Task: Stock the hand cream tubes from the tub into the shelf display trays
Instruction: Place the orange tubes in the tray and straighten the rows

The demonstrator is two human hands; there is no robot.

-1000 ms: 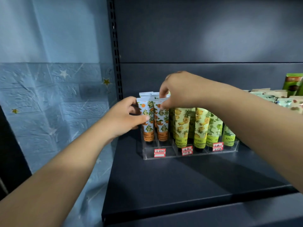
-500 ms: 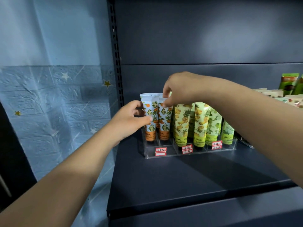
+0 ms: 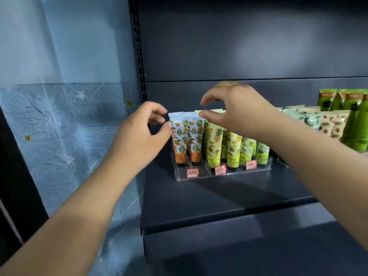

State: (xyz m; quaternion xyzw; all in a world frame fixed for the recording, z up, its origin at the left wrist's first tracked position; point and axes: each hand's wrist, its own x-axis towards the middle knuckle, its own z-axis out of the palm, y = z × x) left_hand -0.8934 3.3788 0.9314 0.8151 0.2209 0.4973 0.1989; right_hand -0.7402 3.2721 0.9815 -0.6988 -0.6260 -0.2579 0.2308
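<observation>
A clear display tray (image 3: 201,177) stands on the dark shelf (image 3: 219,198) with hand cream tubes upright in it. Two orange-print tubes (image 3: 188,136) fill its left end, then pineapple-print tubes (image 3: 214,140) and green-print tubes (image 3: 261,152). My left hand (image 3: 139,134) hovers beside the leftmost orange tube, thumb tip at its left edge, fingers loosely curled and holding nothing. My right hand (image 3: 237,110) is over the row, thumb lying along the top of the front pineapple tube, fingers lifted clear. The tub is out of view.
More trays of tubes (image 3: 326,122) and taller green tubes (image 3: 354,120) stand at the right end of the shelf. A perforated shelf upright (image 3: 138,56) runs along the left, with a blue star-print wall (image 3: 69,116) beyond it. Bare shelf lies in front of the tray.
Both hands have let go of the orange tubes, which now stand in the tray. My left hand has drawn slightly left, and my right hand has lifted and shifted right.
</observation>
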